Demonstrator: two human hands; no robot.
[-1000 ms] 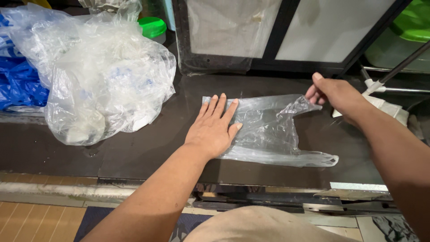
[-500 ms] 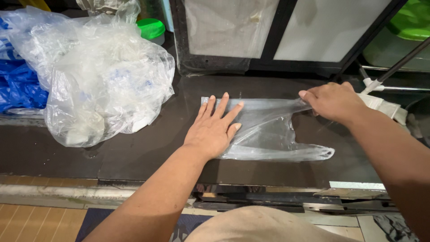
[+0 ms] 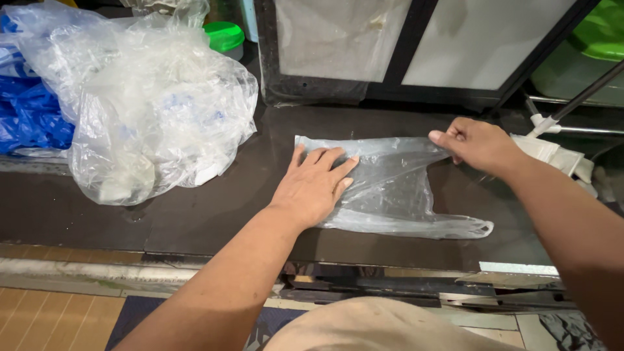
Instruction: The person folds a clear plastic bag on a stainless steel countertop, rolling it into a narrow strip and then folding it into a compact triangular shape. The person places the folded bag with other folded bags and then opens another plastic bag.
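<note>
Clear plastic bag (image 3: 390,185) lies flat on the dark counter (image 3: 208,214), centre frame, handles pointing toward the person's right. Left hand (image 3: 315,188) rests on the bag's left end. A second ago its fingers were splayed flat and straight; now they are curled in at the tips, bunching the film a little, so the hold reads more as a press with a light grab than a flat palm. Right hand (image 3: 478,143) is pinched closed on the far handle loop at the bag's upper right corner. One second back it was off the bag with fingers loose; half a second back it had taken the handle; now it has drawn that handle out to the right, and the top edge runs straighter and tauter between the two hands. Near handle (image 3: 465,227) lies untouched along the front edge, its loop at the right.

Judgement: bag is being stretched and smoothed against the counter, with the upper edge done first and the lower handle not yet dealt with.

Big heap of clear bags (image 3: 149,104) sits well apart at left, blue bag (image 3: 32,117) beside it, green lid (image 3: 224,34) behind.
</note>
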